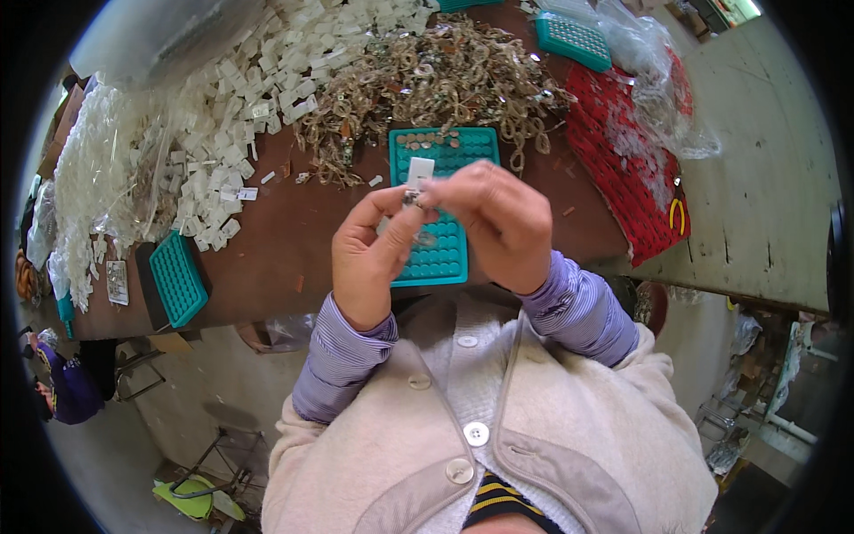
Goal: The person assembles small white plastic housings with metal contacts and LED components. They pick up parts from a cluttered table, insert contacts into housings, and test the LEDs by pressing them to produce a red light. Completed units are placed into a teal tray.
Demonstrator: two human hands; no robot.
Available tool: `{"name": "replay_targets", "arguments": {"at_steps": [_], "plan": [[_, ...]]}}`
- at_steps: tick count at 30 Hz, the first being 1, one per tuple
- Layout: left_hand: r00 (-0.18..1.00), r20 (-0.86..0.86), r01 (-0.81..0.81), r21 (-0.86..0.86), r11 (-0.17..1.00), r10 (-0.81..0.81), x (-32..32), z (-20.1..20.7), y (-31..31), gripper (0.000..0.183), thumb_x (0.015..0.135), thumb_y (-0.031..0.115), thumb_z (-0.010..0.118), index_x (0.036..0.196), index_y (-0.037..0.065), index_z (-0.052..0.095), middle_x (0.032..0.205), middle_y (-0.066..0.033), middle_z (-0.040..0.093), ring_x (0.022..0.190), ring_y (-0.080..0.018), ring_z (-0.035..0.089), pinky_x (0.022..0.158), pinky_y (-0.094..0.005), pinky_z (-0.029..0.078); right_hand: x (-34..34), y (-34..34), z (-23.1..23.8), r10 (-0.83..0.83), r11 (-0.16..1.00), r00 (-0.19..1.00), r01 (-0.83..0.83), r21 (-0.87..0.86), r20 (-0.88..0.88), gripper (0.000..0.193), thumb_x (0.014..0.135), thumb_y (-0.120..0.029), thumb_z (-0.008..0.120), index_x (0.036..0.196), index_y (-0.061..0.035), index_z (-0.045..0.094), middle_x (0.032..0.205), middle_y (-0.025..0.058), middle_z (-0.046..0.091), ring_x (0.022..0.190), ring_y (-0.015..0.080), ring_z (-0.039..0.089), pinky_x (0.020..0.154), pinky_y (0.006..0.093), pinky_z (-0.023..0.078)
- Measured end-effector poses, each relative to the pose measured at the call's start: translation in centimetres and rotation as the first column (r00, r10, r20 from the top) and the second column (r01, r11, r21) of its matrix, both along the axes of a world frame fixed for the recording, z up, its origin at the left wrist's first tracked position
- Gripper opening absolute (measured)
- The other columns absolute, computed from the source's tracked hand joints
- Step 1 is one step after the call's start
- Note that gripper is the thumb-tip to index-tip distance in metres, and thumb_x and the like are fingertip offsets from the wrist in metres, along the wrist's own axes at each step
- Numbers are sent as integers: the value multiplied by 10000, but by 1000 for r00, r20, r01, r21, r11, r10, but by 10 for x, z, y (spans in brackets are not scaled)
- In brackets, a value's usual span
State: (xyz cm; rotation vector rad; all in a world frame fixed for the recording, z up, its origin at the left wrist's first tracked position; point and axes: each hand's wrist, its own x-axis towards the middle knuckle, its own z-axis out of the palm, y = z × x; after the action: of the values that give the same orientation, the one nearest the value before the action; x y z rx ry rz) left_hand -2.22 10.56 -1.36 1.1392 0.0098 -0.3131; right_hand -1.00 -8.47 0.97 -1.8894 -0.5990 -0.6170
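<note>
Both my hands meet in front of my chest, above a teal tray (481, 142) with rows of round pits. The thumb and fingers of my left hand (366, 254) are closed on a small white flat plastic piece (421, 169), which sticks up from the fingertips. A small shiny part shows just below it, too blurred to name. My right hand (503, 222) is closed in a pinch against the same spot; its fingertips are smeared and what they grip is hidden. Several round discs (427, 140) lie in the tray's far pits.
A heap of white plastic pieces (267, 84) covers the far left; a tangle of coiled wires (436, 76) lies behind the tray. Another teal tray (179, 279) leans at left, one (572, 41) sits far right. Red cloth (623, 151) and yellow-handled pliers (677, 216) lie right.
</note>
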Motion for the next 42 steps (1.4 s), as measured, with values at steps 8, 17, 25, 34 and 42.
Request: {"name": "replay_targets", "arguments": {"at_steps": [8, 17, 25, 34, 42], "plan": [[983, -106, -162, -125, 979, 149, 26, -12, 31, 215, 1083, 197, 673, 1224, 38, 704, 932, 6, 736, 620, 19, 484, 471, -154, 296, 79, 22, -29, -189, 765, 971, 239, -598, 146, 65, 839, -64, 763, 870, -38, 712, 893, 102, 605, 920, 303, 628, 810, 439, 546], [992, -36, -123, 27, 992, 124, 20, -7, 21, 282, 1030, 116, 753, 1289, 28, 682, 1031, -38, 756, 683, 5, 512, 534, -166, 365, 66, 17, -23, -73, 921, 996, 90, -379, 60, 190, 815, 1, 735, 985, -43, 663, 928, 119, 643, 905, 323, 645, 784, 438, 551], [992, 119, 16, 132, 991, -32, -5, 9, -5, 268, 991, 51, 795, 1241, -6, 717, 1023, 10, 694, 926, -62, 635, 816, -229, 539, 3, -4, 2, 22, 991, 996, -10, -131, 89, 245, 816, 22, 819, 992, -41, 660, 907, 101, 665, 832, 302, 668, 734, 408, 571], [976, 183, 62, 274, 960, -115, -9, 6, -28, 209, 1053, 119, 732, 1234, 14, 720, 982, 32, 720, 813, 2, 552, 721, -178, 457, -31, -30, 1, -77, 980, 988, 99, 175, -131, 358, 863, 70, 759, 1200, -48, 747, 1004, 121, 720, 945, 270, 723, 752, 348, 594], [947, -28, 322, 88, 943, -321, -12, 20, -32, 281, 1104, 164, 652, 1337, 17, 705, 973, 20, 749, 714, 13, 513, 585, -177, 390, -36, -44, 9, -211, 975, 977, 213, -65, 29, 188, 827, 61, 758, 945, -33, 646, 874, 124, 631, 823, 342, 633, 701, 432, 520]]}}
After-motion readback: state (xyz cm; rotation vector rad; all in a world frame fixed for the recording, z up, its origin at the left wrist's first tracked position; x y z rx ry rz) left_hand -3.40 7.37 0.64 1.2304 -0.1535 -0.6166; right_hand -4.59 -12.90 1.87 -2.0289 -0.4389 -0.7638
